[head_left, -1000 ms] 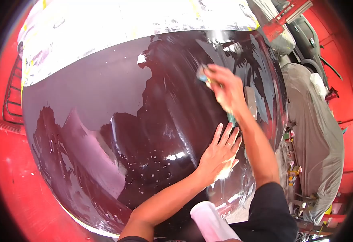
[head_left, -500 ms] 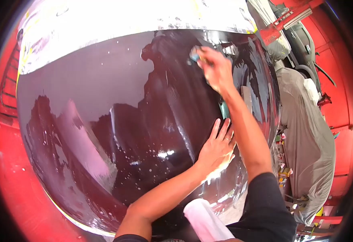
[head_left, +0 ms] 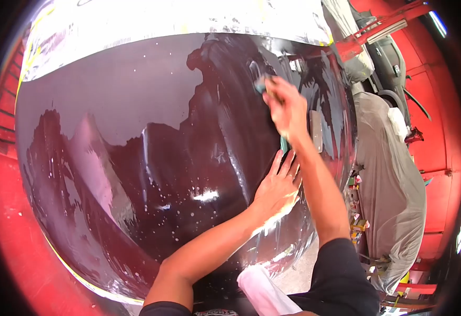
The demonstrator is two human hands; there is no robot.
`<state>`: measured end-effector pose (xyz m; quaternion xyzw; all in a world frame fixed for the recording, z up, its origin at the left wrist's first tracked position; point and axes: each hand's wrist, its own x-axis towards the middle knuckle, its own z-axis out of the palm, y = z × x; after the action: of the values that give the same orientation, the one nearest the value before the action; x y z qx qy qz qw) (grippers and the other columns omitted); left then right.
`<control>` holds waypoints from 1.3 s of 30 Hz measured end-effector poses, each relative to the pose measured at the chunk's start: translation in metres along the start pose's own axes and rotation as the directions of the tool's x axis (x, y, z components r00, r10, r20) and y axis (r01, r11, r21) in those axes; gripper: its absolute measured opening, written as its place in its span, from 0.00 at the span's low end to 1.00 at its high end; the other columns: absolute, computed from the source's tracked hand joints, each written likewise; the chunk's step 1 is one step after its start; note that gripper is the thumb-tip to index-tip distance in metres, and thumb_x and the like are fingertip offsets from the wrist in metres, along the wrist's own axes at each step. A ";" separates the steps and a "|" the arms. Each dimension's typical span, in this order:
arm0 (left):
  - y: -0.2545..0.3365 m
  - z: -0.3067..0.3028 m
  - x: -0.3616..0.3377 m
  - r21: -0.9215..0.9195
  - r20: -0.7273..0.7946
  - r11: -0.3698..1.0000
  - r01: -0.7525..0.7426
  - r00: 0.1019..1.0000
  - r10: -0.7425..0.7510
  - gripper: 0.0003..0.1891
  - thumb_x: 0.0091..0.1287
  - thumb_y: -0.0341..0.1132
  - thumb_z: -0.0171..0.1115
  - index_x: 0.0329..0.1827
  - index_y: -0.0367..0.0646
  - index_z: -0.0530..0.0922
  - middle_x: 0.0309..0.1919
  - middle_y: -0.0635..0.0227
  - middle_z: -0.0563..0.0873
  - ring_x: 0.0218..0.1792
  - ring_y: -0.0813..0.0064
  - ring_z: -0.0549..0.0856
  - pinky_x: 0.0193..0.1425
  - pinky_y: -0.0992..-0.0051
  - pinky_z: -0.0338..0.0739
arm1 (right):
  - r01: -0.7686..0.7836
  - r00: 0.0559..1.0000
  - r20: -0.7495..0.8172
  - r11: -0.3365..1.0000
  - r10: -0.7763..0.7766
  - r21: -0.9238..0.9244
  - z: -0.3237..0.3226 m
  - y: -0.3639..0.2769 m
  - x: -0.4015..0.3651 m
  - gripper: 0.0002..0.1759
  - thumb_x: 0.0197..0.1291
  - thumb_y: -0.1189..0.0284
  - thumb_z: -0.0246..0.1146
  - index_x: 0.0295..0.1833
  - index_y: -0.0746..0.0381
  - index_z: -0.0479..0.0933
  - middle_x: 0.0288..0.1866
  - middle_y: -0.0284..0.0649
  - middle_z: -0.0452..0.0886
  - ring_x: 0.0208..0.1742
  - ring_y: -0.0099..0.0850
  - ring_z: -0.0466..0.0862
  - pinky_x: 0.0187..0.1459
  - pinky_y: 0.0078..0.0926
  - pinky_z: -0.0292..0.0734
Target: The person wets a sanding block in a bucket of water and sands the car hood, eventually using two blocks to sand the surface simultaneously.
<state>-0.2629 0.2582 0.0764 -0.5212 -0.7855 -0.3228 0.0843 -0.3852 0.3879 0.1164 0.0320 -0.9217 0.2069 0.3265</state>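
Observation:
A glossy dark maroon car panel fills the middle, with pale droplets and wet streaks on it. My right hand is closed around a small block, blurred by motion, against the panel's upper right part. Lower down, my left hand lies on the panel with fingers spread. Just beyond its fingertips, partly hidden by my right forearm, a thin greenish strip shows. A greyish flat bar-shaped piece sits right of my right wrist. White masking sheet covers the top of the panel.
A whitish cloth hangs near my body at the bottom. On the right stand a grey-covered shape, a red lift arm and a red wall. Small colourful items lie beside the cover.
My right hand and the block have moved down a little and slightly right. My left hand stays spread on the panel. The whole view has shifted slightly.

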 end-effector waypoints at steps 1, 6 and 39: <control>-0.001 0.000 -0.001 -0.001 -0.006 1.000 -0.005 1.000 0.005 0.27 0.66 0.50 0.64 0.63 0.42 0.82 0.68 0.56 0.78 0.78 0.51 0.64 0.83 0.41 0.45 | 0.028 0.999 0.020 0.998 -0.027 -0.064 -0.006 0.003 -0.015 0.19 0.54 0.77 0.72 0.53 0.53 0.87 0.57 0.44 0.86 0.55 0.46 0.84 0.58 0.37 0.81; -0.001 0.002 -0.001 0.027 -0.012 1.000 -0.012 1.000 0.012 0.27 0.66 0.49 0.63 0.63 0.40 0.82 0.66 0.54 0.79 0.77 0.51 0.66 0.84 0.42 0.45 | -0.141 0.988 0.076 0.988 0.136 0.067 0.023 0.003 0.052 0.17 0.58 0.73 0.70 0.54 0.55 0.86 0.60 0.47 0.85 0.57 0.49 0.83 0.58 0.39 0.79; 0.001 0.006 0.001 0.100 0.055 0.995 -0.023 0.998 0.018 0.30 0.68 0.52 0.62 0.68 0.44 0.79 0.74 0.56 0.73 0.80 0.51 0.60 0.84 0.41 0.42 | -0.039 0.993 0.115 0.996 0.029 0.085 -0.003 0.007 0.012 0.18 0.58 0.79 0.69 0.55 0.55 0.86 0.62 0.43 0.85 0.58 0.42 0.87 0.59 0.34 0.81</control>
<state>-0.2613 0.2632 0.0725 -0.5328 -0.7974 -0.2677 0.0924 -0.3945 0.3970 0.1237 0.0422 -0.9294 0.2501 0.2683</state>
